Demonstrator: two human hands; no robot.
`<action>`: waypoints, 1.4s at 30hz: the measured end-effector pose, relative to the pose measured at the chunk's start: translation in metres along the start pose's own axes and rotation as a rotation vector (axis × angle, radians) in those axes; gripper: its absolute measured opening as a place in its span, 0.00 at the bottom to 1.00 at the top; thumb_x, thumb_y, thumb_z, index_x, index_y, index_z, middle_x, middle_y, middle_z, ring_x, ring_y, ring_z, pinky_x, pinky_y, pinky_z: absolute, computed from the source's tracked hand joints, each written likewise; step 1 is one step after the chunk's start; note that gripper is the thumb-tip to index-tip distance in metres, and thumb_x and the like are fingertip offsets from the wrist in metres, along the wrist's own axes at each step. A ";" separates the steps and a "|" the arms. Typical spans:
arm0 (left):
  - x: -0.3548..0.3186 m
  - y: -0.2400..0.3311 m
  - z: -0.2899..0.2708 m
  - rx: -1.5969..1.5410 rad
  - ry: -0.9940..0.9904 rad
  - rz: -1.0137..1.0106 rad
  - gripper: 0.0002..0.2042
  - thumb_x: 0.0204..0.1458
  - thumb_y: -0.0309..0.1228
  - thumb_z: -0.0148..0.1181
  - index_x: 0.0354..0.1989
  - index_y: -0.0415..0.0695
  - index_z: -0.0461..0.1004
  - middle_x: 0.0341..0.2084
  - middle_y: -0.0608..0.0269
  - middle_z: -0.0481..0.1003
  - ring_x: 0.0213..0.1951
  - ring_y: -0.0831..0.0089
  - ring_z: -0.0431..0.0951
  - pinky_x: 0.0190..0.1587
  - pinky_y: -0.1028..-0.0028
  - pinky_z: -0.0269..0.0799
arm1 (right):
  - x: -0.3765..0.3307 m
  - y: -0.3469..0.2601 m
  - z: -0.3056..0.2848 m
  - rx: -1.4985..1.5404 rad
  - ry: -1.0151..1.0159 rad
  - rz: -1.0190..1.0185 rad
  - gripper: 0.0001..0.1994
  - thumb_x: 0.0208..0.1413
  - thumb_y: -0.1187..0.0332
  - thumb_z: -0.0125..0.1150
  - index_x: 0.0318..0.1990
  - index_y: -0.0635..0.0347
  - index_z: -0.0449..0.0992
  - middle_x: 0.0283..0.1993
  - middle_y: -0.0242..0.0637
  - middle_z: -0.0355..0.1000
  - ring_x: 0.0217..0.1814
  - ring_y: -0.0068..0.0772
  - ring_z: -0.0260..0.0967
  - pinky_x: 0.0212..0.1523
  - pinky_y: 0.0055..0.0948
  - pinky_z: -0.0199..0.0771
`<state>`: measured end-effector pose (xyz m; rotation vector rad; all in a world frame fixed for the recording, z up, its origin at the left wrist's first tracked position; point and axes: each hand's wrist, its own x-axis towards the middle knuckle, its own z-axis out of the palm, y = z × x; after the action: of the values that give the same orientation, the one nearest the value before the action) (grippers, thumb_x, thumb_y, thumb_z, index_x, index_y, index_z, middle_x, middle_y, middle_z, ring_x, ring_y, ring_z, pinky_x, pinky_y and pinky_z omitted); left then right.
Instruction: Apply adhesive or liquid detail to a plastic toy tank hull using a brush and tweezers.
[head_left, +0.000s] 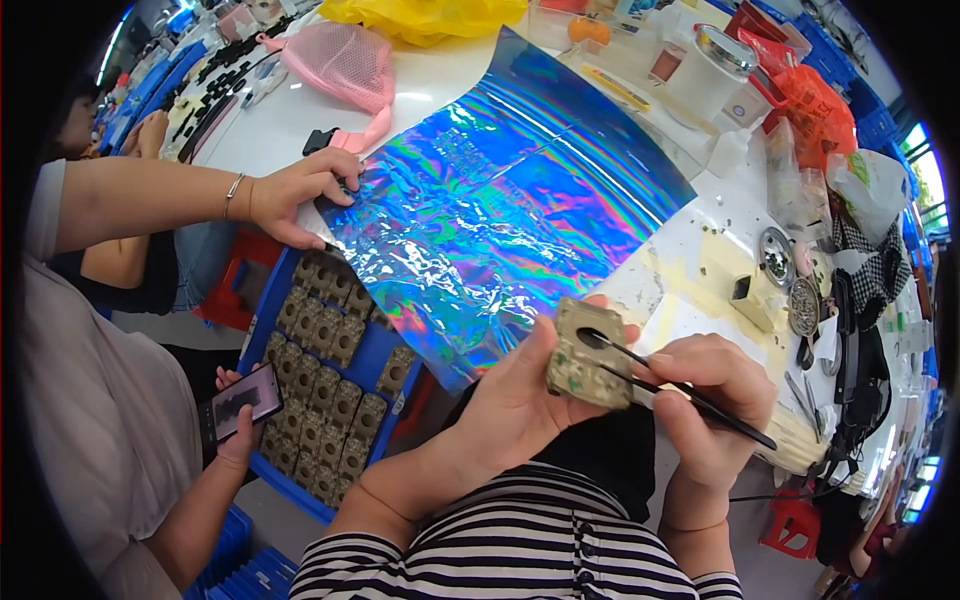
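Note:
My left hand (pixel 510 400) grips a camouflage-patterned block (pixel 578 372) with a round hole near its upper end. Between the fingers and thumb of my right hand (pixel 718 400) is a pair of black tweezers (pixel 735 422). One tweezer tip reaches the hole, and the other lies over the block's face, where small green spots show; I cannot tell whether the tips pinch anything. Just beyond the block, a shiny iridescent blue plastic bag (pixel 480 200) lies flat across the table.
At my left, another person's hand (pixel 300 195) rests on the bag's edge; their other hand holds a phone (pixel 240 405). A blue tray (pixel 262 310) holds several similar blocks. A pink mesh bag (pixel 340 70), white canister (pixel 712 80) and small beige box (pixel 757 300) stand around the table.

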<state>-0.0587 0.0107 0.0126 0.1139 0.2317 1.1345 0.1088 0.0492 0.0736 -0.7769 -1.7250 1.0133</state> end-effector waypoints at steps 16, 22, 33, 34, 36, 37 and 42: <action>-0.044 0.017 -0.012 0.043 -0.122 -0.248 0.42 0.54 0.63 0.42 0.69 0.44 0.45 0.63 0.47 0.57 0.59 0.67 0.66 0.54 0.67 0.71 | -0.004 0.020 0.020 0.126 0.013 0.101 0.09 0.43 0.78 0.66 0.35 0.69 0.78 0.31 0.44 0.77 0.32 0.33 0.75 0.36 0.26 0.76; -0.066 0.024 -0.037 0.053 -0.058 -0.302 0.44 0.52 0.65 0.45 0.68 0.43 0.46 0.64 0.42 0.55 0.61 0.68 0.64 0.53 0.71 0.70 | 0.002 0.028 0.038 -0.066 -0.131 0.145 0.11 0.45 0.72 0.67 0.35 0.69 0.78 0.31 0.44 0.76 0.35 0.35 0.74 0.38 0.28 0.73; -0.070 0.026 -0.040 0.254 0.261 -0.417 0.56 0.33 0.78 0.43 0.64 0.41 0.55 0.30 0.56 0.75 0.27 0.71 0.77 0.23 0.78 0.73 | 0.014 0.049 0.062 -0.341 -0.213 -0.165 0.13 0.40 0.76 0.70 0.37 0.65 0.78 0.33 0.41 0.76 0.36 0.41 0.75 0.41 0.34 0.75; -0.072 0.025 -0.045 0.235 0.234 -0.419 0.55 0.35 0.77 0.43 0.64 0.41 0.55 0.31 0.56 0.75 0.29 0.70 0.78 0.25 0.77 0.73 | 0.015 0.049 0.064 -0.355 -0.215 -0.176 0.13 0.40 0.76 0.70 0.37 0.65 0.78 0.33 0.41 0.76 0.36 0.40 0.75 0.41 0.35 0.76; -0.074 0.020 -0.054 0.177 0.178 -0.396 0.52 0.40 0.74 0.42 0.65 0.42 0.54 0.37 0.55 0.73 0.34 0.69 0.76 0.30 0.76 0.73 | 0.015 0.050 0.066 -0.383 -0.220 -0.200 0.14 0.40 0.75 0.71 0.37 0.65 0.78 0.33 0.41 0.76 0.36 0.40 0.75 0.41 0.36 0.76; -0.076 0.016 -0.060 0.140 0.154 -0.368 0.50 0.43 0.72 0.41 0.65 0.42 0.53 0.41 0.55 0.71 0.38 0.69 0.75 0.34 0.75 0.72 | 0.015 0.050 0.067 -0.386 -0.224 -0.201 0.14 0.40 0.75 0.71 0.37 0.65 0.78 0.33 0.41 0.76 0.36 0.40 0.75 0.42 0.36 0.76; -0.079 -0.006 -0.081 -0.036 0.034 -0.228 0.40 0.57 0.61 0.39 0.68 0.41 0.49 0.60 0.54 0.63 0.59 0.69 0.66 0.56 0.70 0.68 | 0.014 0.051 0.068 -0.378 -0.234 -0.209 0.14 0.40 0.74 0.71 0.37 0.65 0.78 0.33 0.41 0.76 0.35 0.40 0.75 0.43 0.37 0.76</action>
<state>-0.1045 -0.0661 -0.0570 0.0351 0.2479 0.9140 0.0433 0.0654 0.0204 -0.7118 -2.1885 0.6624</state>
